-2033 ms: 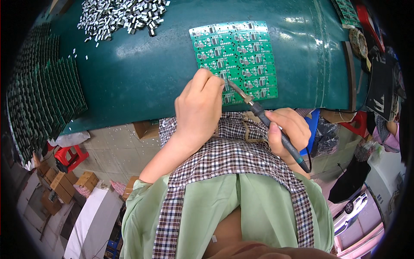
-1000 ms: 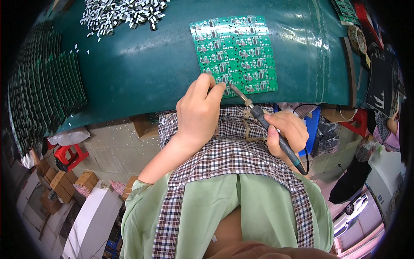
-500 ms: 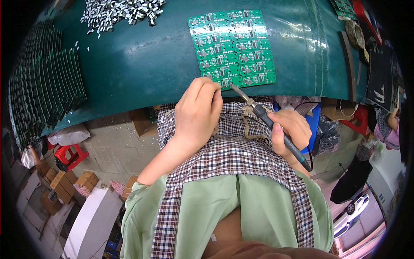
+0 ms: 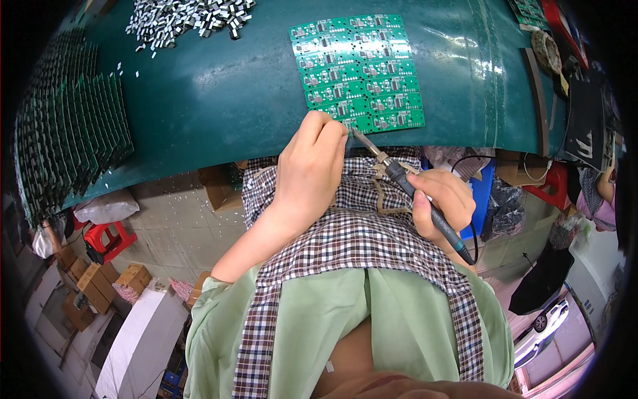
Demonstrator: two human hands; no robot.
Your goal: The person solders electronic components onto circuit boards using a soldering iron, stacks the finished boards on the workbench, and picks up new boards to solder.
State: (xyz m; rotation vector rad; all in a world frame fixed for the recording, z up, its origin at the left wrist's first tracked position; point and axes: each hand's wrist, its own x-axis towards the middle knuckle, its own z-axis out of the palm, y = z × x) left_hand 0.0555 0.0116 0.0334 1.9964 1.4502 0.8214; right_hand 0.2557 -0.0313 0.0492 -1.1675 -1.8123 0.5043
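A panel of green circuit boards (image 4: 362, 73) lies on the table, dotted with small dark and silvery parts. My right hand (image 4: 444, 203) is wrapped round the dark handle of a soldering iron (image 4: 397, 171). The iron points up and left, its tip at the panel's near edge. Closed in a pinch, my left hand (image 4: 309, 163) is at the near left corner of the panel, just left of the tip. Whatever sits between its fingertips is hidden from view.
Rows of upright green boards (image 4: 80, 130) stand at the left of the green table (image 4: 219, 100). A heap of small black-and-white parts (image 4: 186, 20) lies at the far left. A dark bar (image 4: 535, 100) lies at the right, and a red stool (image 4: 109, 241) stands below.
The iron and my right hand have moved slightly left and up. My left hand has shifted a little up and right, closer to the iron's tip.
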